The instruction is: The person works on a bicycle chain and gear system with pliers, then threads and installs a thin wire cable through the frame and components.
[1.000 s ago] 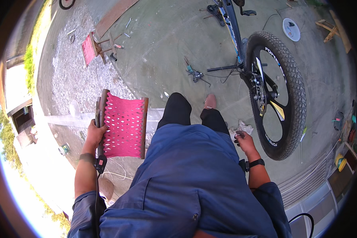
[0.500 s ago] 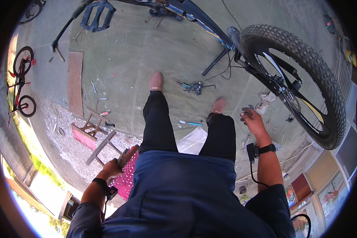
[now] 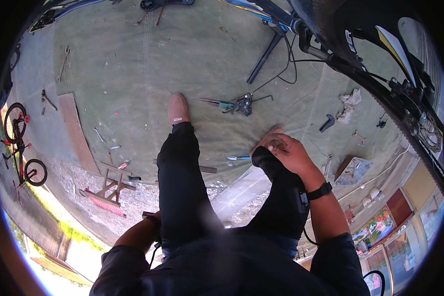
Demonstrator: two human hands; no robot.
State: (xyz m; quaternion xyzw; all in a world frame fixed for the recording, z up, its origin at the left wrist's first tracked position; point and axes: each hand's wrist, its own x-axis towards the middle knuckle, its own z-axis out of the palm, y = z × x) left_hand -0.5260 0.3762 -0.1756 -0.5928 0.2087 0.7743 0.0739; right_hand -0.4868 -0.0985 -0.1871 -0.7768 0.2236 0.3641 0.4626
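My left hand (image 3: 154, 216) is mostly hidden beside my left thigh, next to a small bit of wood; its fingers do not show. Behind that leg, a wooden bar (image 3: 208, 169) pokes out. My right hand (image 3: 286, 153) hangs over my right knee with fingers curled; whatever may be in them is too small to make out. Under it are my right shoe (image 3: 274, 129) and a blue-handled tool (image 3: 239, 158). Ahead lie pliers and a black bike component (image 3: 244, 104) on the green-grey ground cover (image 3: 113, 69).
A bicycle (image 3: 399, 118) looms along the right and top. A red-black bicycle (image 3: 34, 172) stands far left. A pink-seated folding stool (image 3: 106, 202), a brown board (image 3: 79, 133), scattered spanners (image 3: 97, 134), rags (image 3: 346, 106) and a box (image 3: 350, 167) lie around.
The view has turned and shifted over the floor. The pink stool in my left hand has dropped out of sight behind my legs. My right hand has moved inward, over my knee.
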